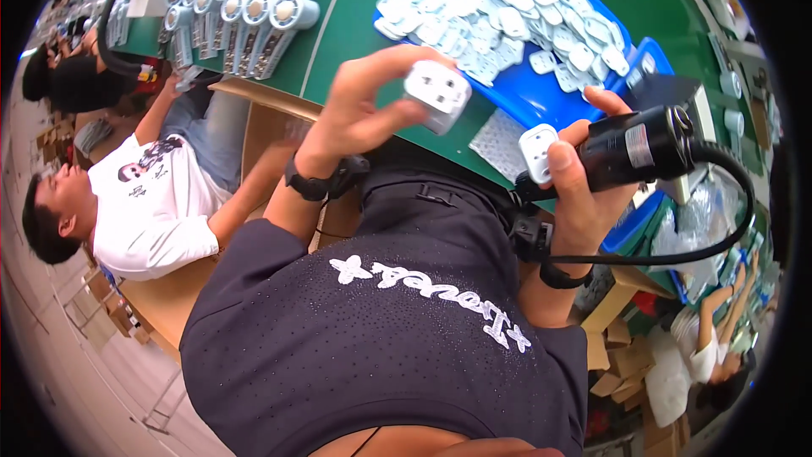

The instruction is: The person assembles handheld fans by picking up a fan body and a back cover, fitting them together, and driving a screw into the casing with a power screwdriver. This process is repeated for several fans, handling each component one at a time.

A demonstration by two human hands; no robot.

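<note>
My left hand point(359, 114) is closed on a thick white plug-socket housing point(439, 95), pinched between thumb and fingers, with its slotted face showing. My right hand point(584, 182) wraps round a black cylindrical power tool point(640, 145) that looks like an electric screwdriver, a thick black cable running from its end. The same hand pinches a thin white socket cover point(539, 153) between thumb and finger. The two white parts are apart. Just beyond my hands, a blue tray point(533, 101) holds many loose white covers point(499, 8).
Several pale blue handheld devices point(254, 13) lie in rows on the green table point(351, 25). A piece of bubble wrap point(495, 145) lies at the table's near edge. At left a person in a white T-shirt point(156, 199) sits by cardboard point(156, 309); clear plastic bags point(698, 220) lie at right.
</note>
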